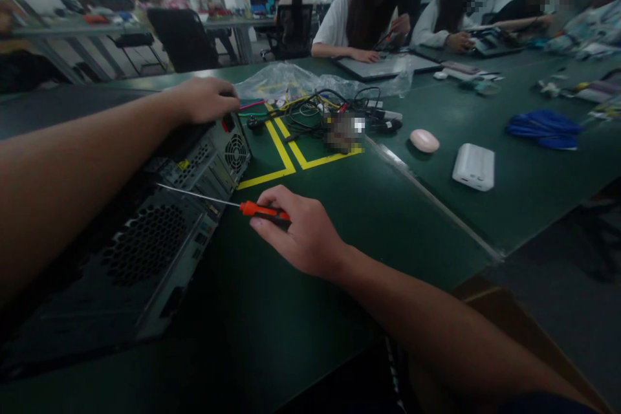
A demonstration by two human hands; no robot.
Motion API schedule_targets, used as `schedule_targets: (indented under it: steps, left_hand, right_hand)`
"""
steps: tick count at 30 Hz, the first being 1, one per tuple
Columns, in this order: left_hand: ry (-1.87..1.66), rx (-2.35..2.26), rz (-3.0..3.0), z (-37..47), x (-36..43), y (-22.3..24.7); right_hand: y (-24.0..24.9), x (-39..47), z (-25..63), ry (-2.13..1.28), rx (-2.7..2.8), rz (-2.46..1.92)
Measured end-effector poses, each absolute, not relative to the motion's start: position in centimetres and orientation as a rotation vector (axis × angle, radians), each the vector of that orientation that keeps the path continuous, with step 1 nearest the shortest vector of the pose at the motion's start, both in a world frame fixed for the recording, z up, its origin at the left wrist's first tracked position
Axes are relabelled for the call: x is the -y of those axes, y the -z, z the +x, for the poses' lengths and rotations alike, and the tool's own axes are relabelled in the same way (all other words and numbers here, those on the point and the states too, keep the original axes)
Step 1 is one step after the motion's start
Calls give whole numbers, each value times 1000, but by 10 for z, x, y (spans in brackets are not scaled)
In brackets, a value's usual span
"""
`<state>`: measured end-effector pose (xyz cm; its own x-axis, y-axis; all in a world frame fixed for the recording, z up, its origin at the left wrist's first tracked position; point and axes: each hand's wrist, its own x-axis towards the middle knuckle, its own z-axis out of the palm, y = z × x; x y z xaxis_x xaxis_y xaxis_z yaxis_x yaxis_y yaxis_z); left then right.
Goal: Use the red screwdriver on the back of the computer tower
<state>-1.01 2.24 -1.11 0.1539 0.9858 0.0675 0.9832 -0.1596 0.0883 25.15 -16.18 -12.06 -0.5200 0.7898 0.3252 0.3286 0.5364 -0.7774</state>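
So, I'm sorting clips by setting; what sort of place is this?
Probably an electronics workshop or classroom: an opened computer case, a tangle of cables and people seated at other long tables.

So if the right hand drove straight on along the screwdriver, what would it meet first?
Likely the back of the computer case: the screwdriver in the right hand points there, shaft already overlapping it in view. Contact is unclear from this angle.

Dim, greyish light throughout; the near green table (388, 220) sinks into shadow, background soft, mosaic patches, edges stretched.
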Motion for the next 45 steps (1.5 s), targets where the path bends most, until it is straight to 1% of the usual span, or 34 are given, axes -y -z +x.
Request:
schedule_targets:
  steps: [7, 13, 21, 27, 35, 45]
  left_hand:
    - [-101, -2035, 2371, -7, -22, 8]
    - [-177, -2027, 2335, -10, -23, 10]
    - [-161, -2027, 2346, -10, -25, 10]
    - [-200, -2008, 2363, -13, -27, 12]
    - [-161, -2016, 2339, -14, -29, 12]
    - [-198, -1975, 2369, -14, -27, 11]
  right_hand:
    - [120, 161, 251, -864, 2086, -876]
    - [120, 160, 249, -843, 2073, -851]
    - [121, 162, 250, -975, 2106, -883]
    - [125, 161, 250, -916, 2108, -880]
    - [121, 161, 251, -915, 2113, -870]
    - [122, 159, 251, -884, 2102, -859]
